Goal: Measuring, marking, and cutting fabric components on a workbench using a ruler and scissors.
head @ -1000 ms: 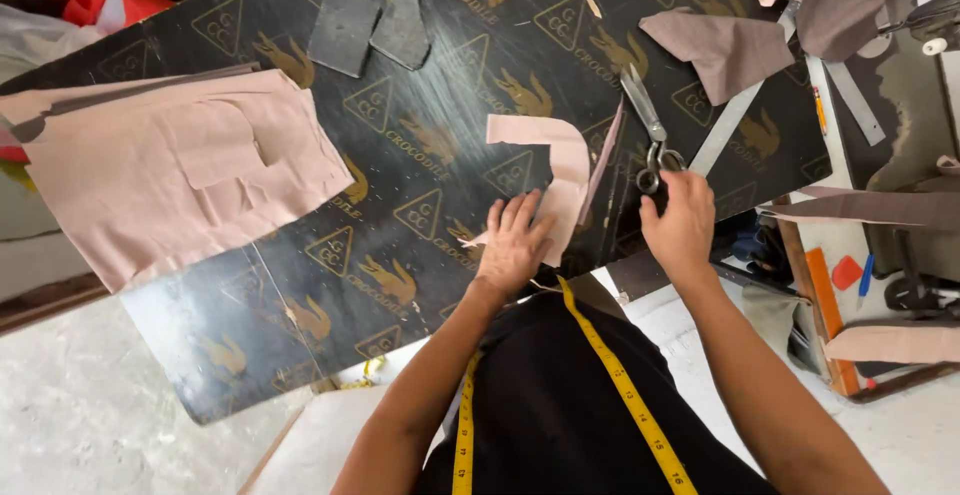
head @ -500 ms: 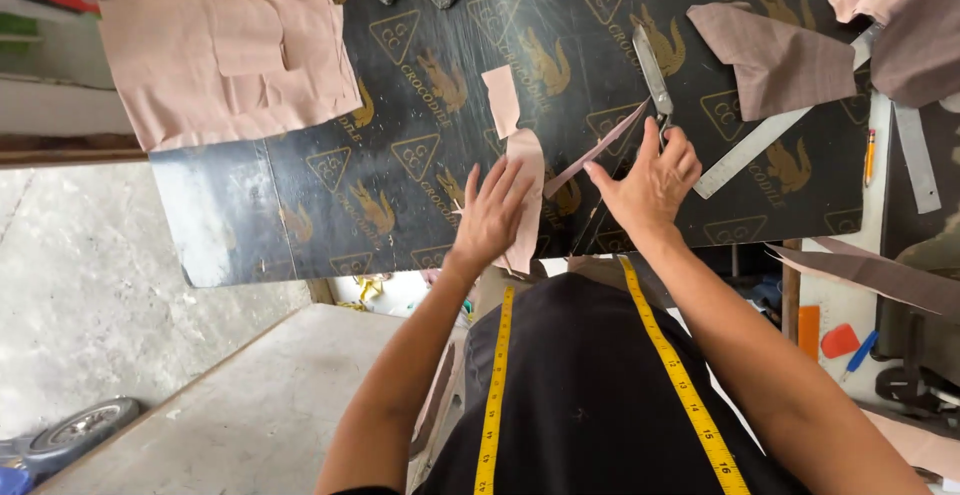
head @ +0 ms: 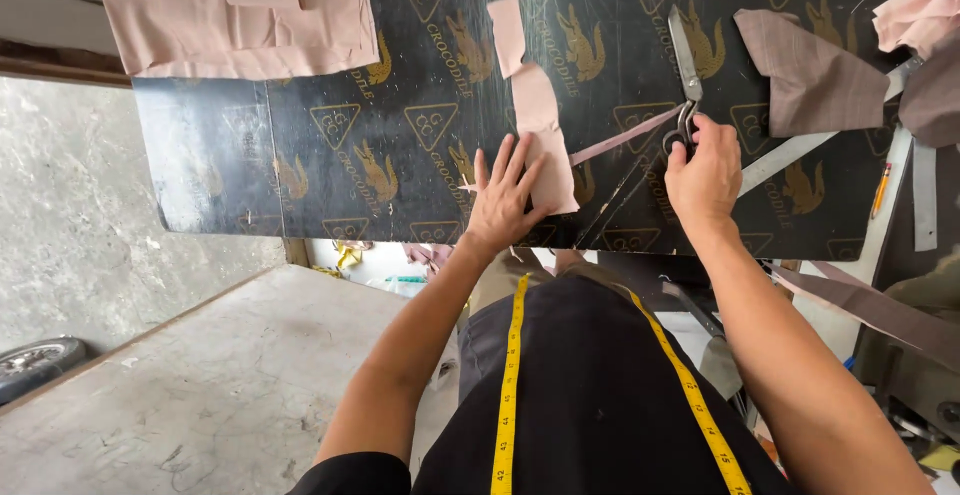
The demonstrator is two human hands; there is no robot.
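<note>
My rig's wearer: black short-sleeved top, arms bare below sleeves, yellow measuring tape (head: 509, 375) with black markings draped round neck, both ends hanging down front.

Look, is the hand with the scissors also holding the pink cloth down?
No, the right hand only grips the scissors, while the left hand lies flat on the pink cloth piece.

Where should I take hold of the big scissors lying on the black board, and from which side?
Probably by the looped handles, coming from the near edge of the black board. The scissors lie with blades pointing away and the loops toward the body, where the right hand already rests on them. The left hand presses flat on the pink fabric strip.
</note>
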